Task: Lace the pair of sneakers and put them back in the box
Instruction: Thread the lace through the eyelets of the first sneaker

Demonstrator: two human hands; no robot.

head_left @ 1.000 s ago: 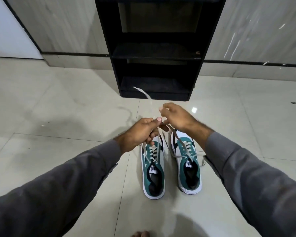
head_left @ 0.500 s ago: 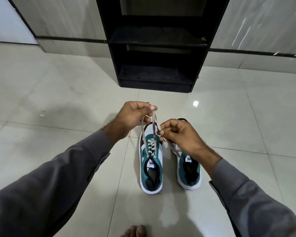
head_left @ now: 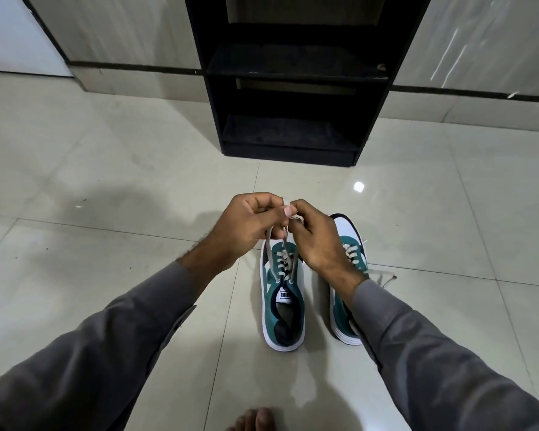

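While both hands (head_left: pixel 280 231) pinch laces (head_left: pixel 276 253), sneakers (head_left: pixel 282 293) point toes away, lengthwise.

Home: tiled floor (head_left: pixel 106 181), black shelf (head_left: pixel 293 73)

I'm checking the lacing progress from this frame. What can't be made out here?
- Head view: the lace ends vanish inside the left hand and right hand; any knot is unreadable.
- The right sneaker is half covered by the right wrist and sleeve.
- No box in frame.
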